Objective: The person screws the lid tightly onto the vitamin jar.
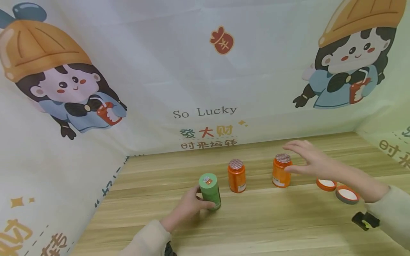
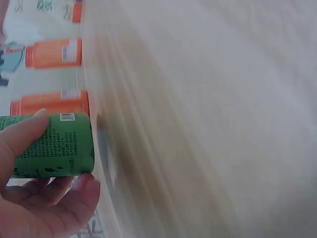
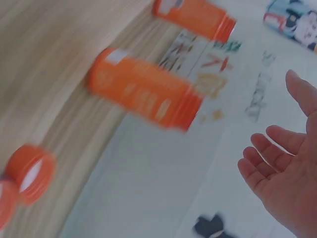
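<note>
My left hand [image 1: 187,205] grips a green canister [image 2: 54,144] low on its sides, thumb on one side and fingers on the other. It stands upright in the head view, green top facing up, with small print and a barcode on its side in the left wrist view. My right hand [image 1: 309,161] has its fingers spread and holds nothing. In the head view its thumb overlaps the right orange bottle [image 1: 281,174]. Another orange bottle [image 1: 237,179] stands between that one and the canister. Both orange bottles have a printed seal across the mouth and no cap.
Two round caps lie white side up under my right forearm: an orange cap [image 1: 326,185] and an orange cap with a grey side [image 1: 347,195]. Behind the wooden tabletop [image 1: 256,220] hangs a printed cloth [image 1: 153,92], which also rises along the left and right sides.
</note>
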Motion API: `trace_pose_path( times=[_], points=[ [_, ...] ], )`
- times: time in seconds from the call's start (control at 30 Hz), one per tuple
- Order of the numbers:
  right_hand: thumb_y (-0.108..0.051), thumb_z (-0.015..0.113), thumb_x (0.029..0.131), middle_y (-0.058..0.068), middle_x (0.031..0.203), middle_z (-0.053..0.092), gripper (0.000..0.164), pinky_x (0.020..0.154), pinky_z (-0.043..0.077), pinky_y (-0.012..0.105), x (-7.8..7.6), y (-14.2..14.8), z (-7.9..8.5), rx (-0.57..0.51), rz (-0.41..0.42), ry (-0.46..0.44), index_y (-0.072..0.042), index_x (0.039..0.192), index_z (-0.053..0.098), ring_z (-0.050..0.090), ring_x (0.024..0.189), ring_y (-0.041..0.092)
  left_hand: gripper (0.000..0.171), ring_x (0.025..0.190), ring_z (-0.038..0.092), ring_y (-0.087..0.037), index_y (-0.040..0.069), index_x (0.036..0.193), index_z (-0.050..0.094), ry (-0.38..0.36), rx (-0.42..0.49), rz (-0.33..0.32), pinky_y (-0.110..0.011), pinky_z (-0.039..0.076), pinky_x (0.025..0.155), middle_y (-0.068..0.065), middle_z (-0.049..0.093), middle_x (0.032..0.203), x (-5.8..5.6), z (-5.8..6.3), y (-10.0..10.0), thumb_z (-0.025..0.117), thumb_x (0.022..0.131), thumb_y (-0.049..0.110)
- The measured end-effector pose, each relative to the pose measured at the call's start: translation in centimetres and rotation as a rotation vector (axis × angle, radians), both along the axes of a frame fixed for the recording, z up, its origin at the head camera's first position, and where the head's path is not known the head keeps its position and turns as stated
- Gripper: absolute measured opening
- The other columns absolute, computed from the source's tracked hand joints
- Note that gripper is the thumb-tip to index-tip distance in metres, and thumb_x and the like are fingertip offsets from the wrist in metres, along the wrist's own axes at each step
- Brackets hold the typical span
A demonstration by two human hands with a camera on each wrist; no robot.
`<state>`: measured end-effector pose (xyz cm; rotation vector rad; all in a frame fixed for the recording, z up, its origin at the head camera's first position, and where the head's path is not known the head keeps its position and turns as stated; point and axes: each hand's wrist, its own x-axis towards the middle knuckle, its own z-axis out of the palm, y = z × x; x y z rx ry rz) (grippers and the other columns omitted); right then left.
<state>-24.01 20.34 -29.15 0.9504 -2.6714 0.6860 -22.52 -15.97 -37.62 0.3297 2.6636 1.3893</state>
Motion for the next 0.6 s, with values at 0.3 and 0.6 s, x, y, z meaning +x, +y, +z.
trace_pose_path(
  times=[0.3, 0.6],
  points=[
    [-0.02, 0.073, 0.076, 0.027, 0.119, 0.049, 0.057, 0.082, 0.039, 0.057, -0.3, 7.6, -3.7, 0.054, -0.092, -0.017, 0.01, 0.119, 0.05, 0.044, 0.108, 0.043, 0.063, 0.096, 0.057, -0.03, -0.007, 0.123, 0.046, -0.038, 0.017, 0.15, -0.042, 0.049, 0.078, -0.021, 0.054, 0.115, -1.5, 0.0, -2.9, 0.077, 0.072, 0.014],
    [-0.018, 0.07, 0.079, 0.036, 0.118, 0.046, 0.062, 0.076, 0.042, 0.057, -0.1, 12.1, -6.1, 0.067, -0.175, -0.17, 0.015, 0.123, 0.042, 0.045, 0.103, 0.05, 0.065, 0.108, 0.051, -0.039, -0.007, 0.124, 0.045, -0.028, -0.011, 0.251, -0.049, 0.045, 0.085, -0.025, 0.053, 0.117, -1.5, -0.1, -5.8, 0.077, 0.072, 0.014]
  ],
)
